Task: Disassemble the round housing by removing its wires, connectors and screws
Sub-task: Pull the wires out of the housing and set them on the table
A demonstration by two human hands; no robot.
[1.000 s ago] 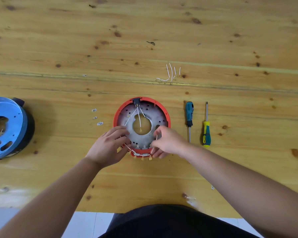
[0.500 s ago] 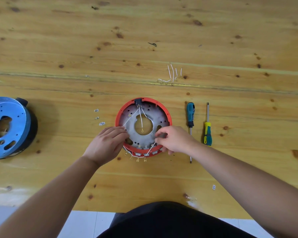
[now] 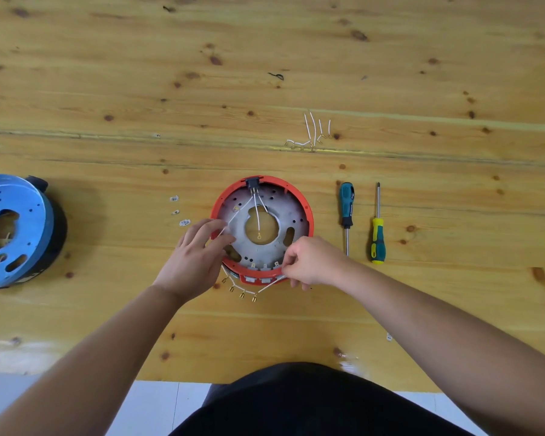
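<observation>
Head view: the round housing (image 3: pixel 261 228), a red ring around a grey perforated plate, lies flat on the wooden table (image 3: pixel 296 42), directly in front of the person. The left hand (image 3: pixel 195 256) rests on the housing's left rim with fingers loosely extended, steadying it and gripping nothing that I can make out. The right hand (image 3: pixel 309 262) pinches a white wire (image 3: pixel 269 286) at the housing's near-right edge; that wire belongs to a chain with 4 brass terminals (image 3: pixel 239 291) already hanging free just below the near rim.

Judging progress: a bundle of removed wires (image 3: pixel 310 133) lies well beyond the housing, and 3 small white connectors (image 3: pixel 180 212) sit just left of it, so part of the stripping looks done. Left to do: 3 white leads (image 3: pixel 255 209) run from the black switch (image 3: pixel 254 182) at the far rim, and small connectors remain along the near rim. 2 screwdrivers (image 3: pixel 362 221) lie untouched right of the housing. A blue housing (image 3: pixel 10 228) sits far left.
</observation>
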